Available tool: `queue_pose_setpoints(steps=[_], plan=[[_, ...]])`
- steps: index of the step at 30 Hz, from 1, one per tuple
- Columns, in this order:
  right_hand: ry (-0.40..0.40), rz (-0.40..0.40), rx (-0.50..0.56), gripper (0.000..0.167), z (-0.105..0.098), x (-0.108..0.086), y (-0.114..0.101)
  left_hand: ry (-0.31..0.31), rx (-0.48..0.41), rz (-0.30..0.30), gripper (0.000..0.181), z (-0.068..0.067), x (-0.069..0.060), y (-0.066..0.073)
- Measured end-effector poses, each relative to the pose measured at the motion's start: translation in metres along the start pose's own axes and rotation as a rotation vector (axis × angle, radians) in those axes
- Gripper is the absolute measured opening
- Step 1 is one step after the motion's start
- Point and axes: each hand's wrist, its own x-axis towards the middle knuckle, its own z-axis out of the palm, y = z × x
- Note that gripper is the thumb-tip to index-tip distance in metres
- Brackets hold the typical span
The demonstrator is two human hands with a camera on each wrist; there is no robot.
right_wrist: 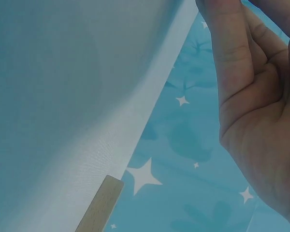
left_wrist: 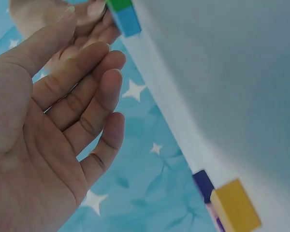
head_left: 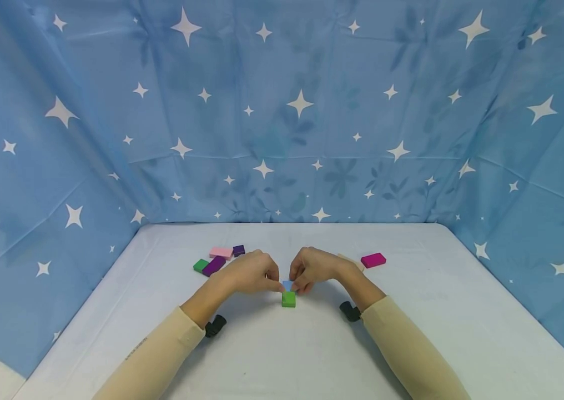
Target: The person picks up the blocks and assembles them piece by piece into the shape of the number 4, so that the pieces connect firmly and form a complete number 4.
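Note:
A bright green block point(head_left: 288, 300) lies near the middle of the table, and a light blue block point(head_left: 287, 284) sits directly behind it. My left hand point(head_left: 252, 273) is at their left side, thumb tip beside the blue block. In the left wrist view that left hand point(left_wrist: 63, 111) has loosely bent fingers spread from the thumb, with nothing between them. At the blocks' right side is my right hand point(head_left: 313, 269), its bent fingers and thumb close against the blue block. Whether it pinches the block is unclear; its fingertips are out of the right wrist view.
Left of the hands lie a pink block point(head_left: 221, 253), a navy block point(head_left: 239, 250), a green block point(head_left: 201, 265), a purple block point(head_left: 214, 265) and a yellow block point(left_wrist: 237, 205). A magenta block point(head_left: 373, 260) and a pale wooden block point(right_wrist: 100, 205) lie right. Starry curtains point(head_left: 282, 133) surround the white table point(head_left: 282, 355).

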Motion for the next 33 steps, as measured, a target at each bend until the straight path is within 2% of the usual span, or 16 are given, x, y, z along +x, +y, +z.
queue_pose_setpoints(steps=[5,10,16,23,26,30,33], plan=[[0.018,0.018,-0.022,0.006,0.0,0.0,-0.001,0.029,-0.034,-0.03,0.024,-0.012,-0.005,-0.01],[0.019,-0.002,-0.061,0.007,0.0,-0.001,-0.004,0.057,-0.072,-0.064,0.028,-0.023,-0.01,-0.021],[0.003,-0.026,-0.09,0.007,0.002,-0.002,-0.006,0.089,-0.123,-0.123,0.029,-0.035,-0.018,-0.044],[0.009,-0.028,-0.095,0.007,0.004,-0.005,-0.008,0.111,-0.148,-0.154,0.029,-0.048,-0.028,-0.068],[0.011,-0.028,-0.087,0.007,0.004,-0.005,-0.008,0.104,-0.155,-0.182,0.024,-0.053,-0.033,-0.074],[0.011,-0.023,-0.075,0.006,0.004,-0.005,-0.009,0.057,-0.162,-0.225,0.015,-0.058,-0.041,-0.082],[0.011,-0.018,-0.074,0.006,0.004,-0.005,-0.009,0.02,-0.179,-0.247,0.018,-0.06,-0.045,-0.087]])
